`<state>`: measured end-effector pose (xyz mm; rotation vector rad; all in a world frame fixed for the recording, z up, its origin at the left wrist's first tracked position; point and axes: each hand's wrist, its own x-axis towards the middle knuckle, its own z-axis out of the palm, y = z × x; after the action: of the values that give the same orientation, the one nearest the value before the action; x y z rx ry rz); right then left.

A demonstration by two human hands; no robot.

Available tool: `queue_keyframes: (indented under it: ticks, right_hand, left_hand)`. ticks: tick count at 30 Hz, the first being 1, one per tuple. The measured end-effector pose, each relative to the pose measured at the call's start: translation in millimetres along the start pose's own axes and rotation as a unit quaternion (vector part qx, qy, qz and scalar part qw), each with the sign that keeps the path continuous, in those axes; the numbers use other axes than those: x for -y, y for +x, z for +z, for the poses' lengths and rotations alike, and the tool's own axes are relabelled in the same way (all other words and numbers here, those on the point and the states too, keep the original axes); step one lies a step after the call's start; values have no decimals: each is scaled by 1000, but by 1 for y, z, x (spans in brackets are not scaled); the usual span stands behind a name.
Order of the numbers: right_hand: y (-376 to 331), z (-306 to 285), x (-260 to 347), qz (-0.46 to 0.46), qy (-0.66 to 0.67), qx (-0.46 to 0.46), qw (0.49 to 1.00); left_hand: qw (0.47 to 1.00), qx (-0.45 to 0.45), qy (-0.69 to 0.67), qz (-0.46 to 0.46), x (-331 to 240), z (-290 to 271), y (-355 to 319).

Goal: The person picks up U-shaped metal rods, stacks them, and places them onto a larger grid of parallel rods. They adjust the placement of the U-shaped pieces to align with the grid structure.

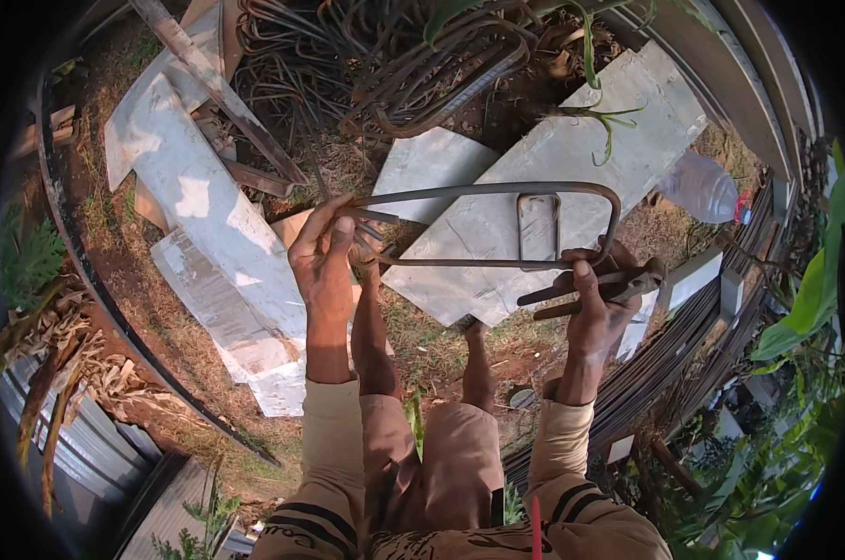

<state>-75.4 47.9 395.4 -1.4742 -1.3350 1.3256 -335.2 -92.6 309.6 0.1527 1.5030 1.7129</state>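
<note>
The left hand (324,257) is closed around the left end of a bent steel bar loop (497,189) at the middle of the frame. The loop's long axis runs left to right, reaching toward the right hand (595,303), which grips pincers (595,289) just below the loop's rounded right end, over pale slabs (534,187).

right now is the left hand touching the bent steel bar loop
Touching. The head view shows the left hand closed around the left end of the bent steel bar loop, fingers wrapped over the bars with no gap.
</note>
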Motion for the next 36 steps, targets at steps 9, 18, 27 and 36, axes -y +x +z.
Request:
queue_keyframes:
  ticks: [9, 18, 27, 36]
  right_hand:
    - [-113, -157, -110, 256, -37, -113, 959]
    - [-106, -250, -217, 286, 219, -6, 933]
    - [-40, -221, -358, 149, 20, -148, 978]
    - [-17, -209, -439, 180, 9, -188, 965]
  left_hand:
    - [848, 246, 455, 115, 59, 71, -49]
    - [860, 341, 380, -3, 169, 124, -48]
    - [840, 204, 488, 124, 324, 183, 11]
    - [813, 169, 529, 177, 385, 212, 37]
